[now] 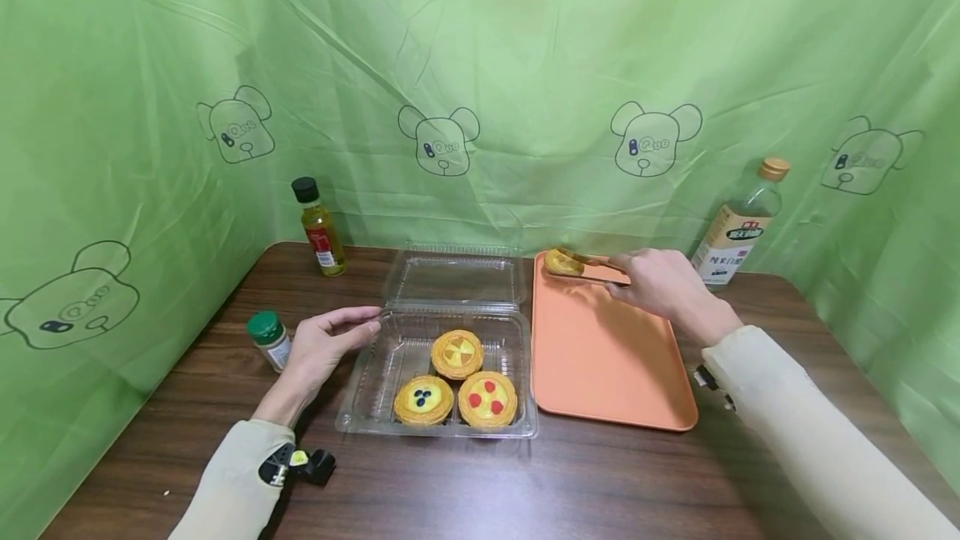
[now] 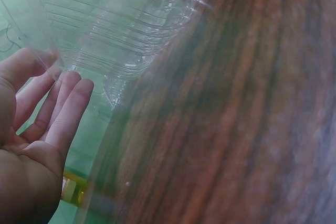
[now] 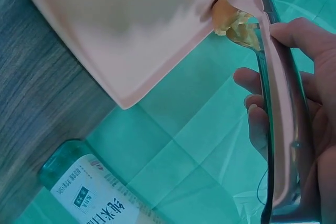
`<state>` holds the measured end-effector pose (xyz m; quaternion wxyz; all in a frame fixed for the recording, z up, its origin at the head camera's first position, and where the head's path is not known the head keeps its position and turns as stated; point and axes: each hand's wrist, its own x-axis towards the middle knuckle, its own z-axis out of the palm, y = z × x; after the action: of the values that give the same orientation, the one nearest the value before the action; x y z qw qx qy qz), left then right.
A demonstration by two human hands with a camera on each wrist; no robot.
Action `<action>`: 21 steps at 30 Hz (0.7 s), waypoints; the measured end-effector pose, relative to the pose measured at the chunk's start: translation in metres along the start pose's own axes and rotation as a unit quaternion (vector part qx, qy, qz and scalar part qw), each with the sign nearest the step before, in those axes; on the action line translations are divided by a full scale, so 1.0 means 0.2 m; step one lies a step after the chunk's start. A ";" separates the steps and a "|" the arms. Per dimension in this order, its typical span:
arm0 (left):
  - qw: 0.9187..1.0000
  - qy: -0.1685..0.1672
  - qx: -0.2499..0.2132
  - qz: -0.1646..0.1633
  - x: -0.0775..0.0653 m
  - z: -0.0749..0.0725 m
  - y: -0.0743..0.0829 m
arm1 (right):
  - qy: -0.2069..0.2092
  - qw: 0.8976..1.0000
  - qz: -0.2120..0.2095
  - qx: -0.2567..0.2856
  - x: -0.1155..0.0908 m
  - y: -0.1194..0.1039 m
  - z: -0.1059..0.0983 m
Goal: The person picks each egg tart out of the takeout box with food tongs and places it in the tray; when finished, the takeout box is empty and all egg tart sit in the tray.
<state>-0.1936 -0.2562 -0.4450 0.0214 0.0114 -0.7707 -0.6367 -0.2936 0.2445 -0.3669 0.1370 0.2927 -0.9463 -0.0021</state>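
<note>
My right hand (image 1: 663, 280) grips metal tongs (image 3: 283, 103), whose tips stand around an egg tart (image 1: 564, 262) at the far left corner of the orange tray (image 1: 607, 357). In the right wrist view the tart shows between the tong tips. At the left rim of the clear plastic box (image 1: 367, 386), my left hand (image 1: 322, 348) pinches the edge between thumb and fingers. Inside the box lie three tarts: one with yellow pieces (image 1: 457, 354), one with dark berries (image 1: 423, 400) and one with red pieces (image 1: 488, 400). The box's lid (image 1: 457, 280) is folded back.
A green-capped jar (image 1: 269, 340) stands just left of my left hand, and an oil bottle (image 1: 322, 232) behind it. A large vinegar bottle (image 1: 738, 227) stands beyond my right wrist. Green cloth (image 1: 525, 40) hangs along the table's back and sides.
</note>
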 end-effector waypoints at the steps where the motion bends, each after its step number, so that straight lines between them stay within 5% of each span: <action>1: 1.000 0.000 0.000 -0.001 0.00 0.00 0.00 | -0.001 1.000 0.001 -0.001 0.00 0.00 0.00; 13: 1.000 0.000 0.004 0.000 -0.01 0.00 -0.02 | 0.003 1.000 0.010 0.003 -0.06 -0.04 -0.08; 21: 1.000 -0.002 -0.013 0.009 0.01 0.00 -0.02 | 0.085 0.995 -0.033 0.027 -0.15 -0.12 -0.19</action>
<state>-0.1948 -0.2575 -0.4495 0.0259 0.0024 -0.7626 -0.6464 -0.2461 0.2434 -0.3395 0.2090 0.3260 -0.9209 0.0436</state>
